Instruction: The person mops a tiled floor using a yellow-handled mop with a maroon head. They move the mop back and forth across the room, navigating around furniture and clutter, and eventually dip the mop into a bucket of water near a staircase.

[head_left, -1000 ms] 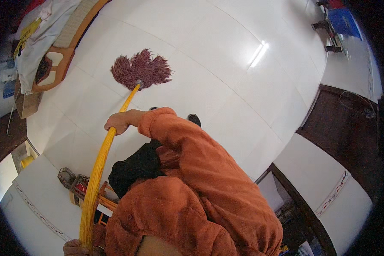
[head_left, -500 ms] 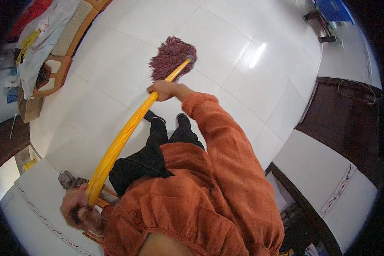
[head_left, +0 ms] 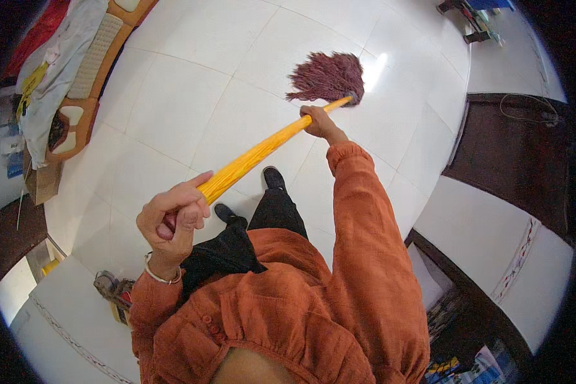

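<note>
A mop (head_left: 256, 157) with a yellow wood-patterned handle slants from lower left to upper right in front of me. Its maroon, shaggy head (head_left: 329, 75) lies on the white tiled floor with the strands trailing left. Around the upper end of the handle my left hand (head_left: 179, 214) is closed, with a bangle at the wrist. Farther down the shaft, close to the mop head, my right hand (head_left: 322, 123) grips it with the arm stretched out.
At the far left stands a wooden sofa (head_left: 86, 83) draped with cloths. Dark doors (head_left: 515, 166) line the right wall. A dark shelf (head_left: 467, 307) holding items is at lower right. Small objects (head_left: 114, 288) sit by the left wall. My black shoes (head_left: 274, 178) are on the tiles.
The mop head has slid to the right across the floor. My left hand has come up and forward from beside my body, and my right hand has moved right with the handle.
</note>
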A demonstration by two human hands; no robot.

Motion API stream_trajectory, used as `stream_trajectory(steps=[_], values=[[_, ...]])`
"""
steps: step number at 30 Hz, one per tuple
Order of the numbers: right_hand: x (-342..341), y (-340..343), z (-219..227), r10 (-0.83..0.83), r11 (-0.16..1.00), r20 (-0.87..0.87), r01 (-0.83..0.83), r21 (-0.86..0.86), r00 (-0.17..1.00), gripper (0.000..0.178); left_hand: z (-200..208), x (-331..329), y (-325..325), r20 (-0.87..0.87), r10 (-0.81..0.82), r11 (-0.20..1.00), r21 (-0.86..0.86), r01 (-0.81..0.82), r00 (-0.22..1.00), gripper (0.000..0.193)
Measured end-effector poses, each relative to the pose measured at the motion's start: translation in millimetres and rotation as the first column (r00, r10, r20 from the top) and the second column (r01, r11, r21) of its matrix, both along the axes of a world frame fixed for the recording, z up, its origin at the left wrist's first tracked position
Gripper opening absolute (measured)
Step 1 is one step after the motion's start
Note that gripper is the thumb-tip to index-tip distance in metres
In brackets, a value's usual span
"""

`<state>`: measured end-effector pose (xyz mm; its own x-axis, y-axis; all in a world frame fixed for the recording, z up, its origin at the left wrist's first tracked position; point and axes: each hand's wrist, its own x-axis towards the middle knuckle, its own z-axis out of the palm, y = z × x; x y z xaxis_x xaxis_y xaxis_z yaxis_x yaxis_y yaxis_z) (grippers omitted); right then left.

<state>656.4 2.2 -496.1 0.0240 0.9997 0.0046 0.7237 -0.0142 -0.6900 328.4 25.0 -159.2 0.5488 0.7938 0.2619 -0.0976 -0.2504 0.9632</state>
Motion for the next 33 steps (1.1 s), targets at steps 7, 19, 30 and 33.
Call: stream_trajectory(steps=[7,19,30,33], values=[[-115.1,-48.5,18.5,-0.259,0.962,-0.072,0.264,0.074,0.963,0.021,26.1,-77.4,5.5,0.095,-0.112,0.993,-0.028,0.115,0.989,0.008],[-416.0,5.9,41.9,-0.200,0.889,-0.263,0.288,0.357,0.944,0.020,94.0,-314.1,-25.8,0.091,0.129,0.963,0.227,-0.147,0.987,0.021],[-638.6,46.4,61.9,0.238,0.906,-0.499,-0.005,0.422,0.833,0.019,138.6,-427.8,-85.1,-0.123,0.219,0.833,0.540,-0.120,0.968,0.023],[-659.2,52.8,54.4,0.407,0.884,-0.503,-0.191,0.426,0.762,0.018,133.8,-410.1,-104.7,-0.233,0.302,0.792,0.601,-0.107,0.924,0.024]])
